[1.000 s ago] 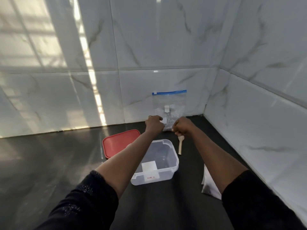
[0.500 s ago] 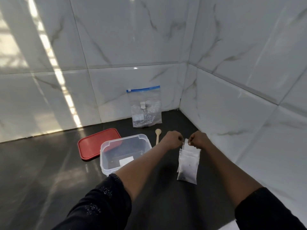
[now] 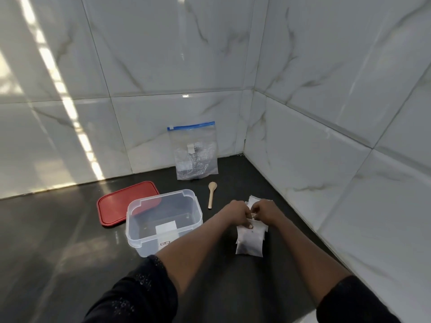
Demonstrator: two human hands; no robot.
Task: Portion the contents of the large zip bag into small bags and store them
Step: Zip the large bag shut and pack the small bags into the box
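We're pinching the top edge of the small bags (image 3: 249,241) w/ both hands: left hand (image 3: 235,213) curled, thumb pressing on the front bag; right hand (image 3: 265,212) curled on the same edge, touching the left. The large zip bag (image 3: 194,155) is leaning on the wall well beyond our hands, w/ the spoon (image 3: 211,194) lying between. The clear tub (image 3: 144,243) & red lid (image 3: 116,206) are sitting left of the left hand.

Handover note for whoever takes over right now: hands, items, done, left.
Left hand and right hand: both pinch the top of the small bags stacked on the counter.
Large zip bag leans on the back wall, contents inside; spoon lies in front of it; clear container open, red lid beside it.
Done: nothing stored in the container.
Left: fill small bags with the spoon, seal, pack, put the lid on.
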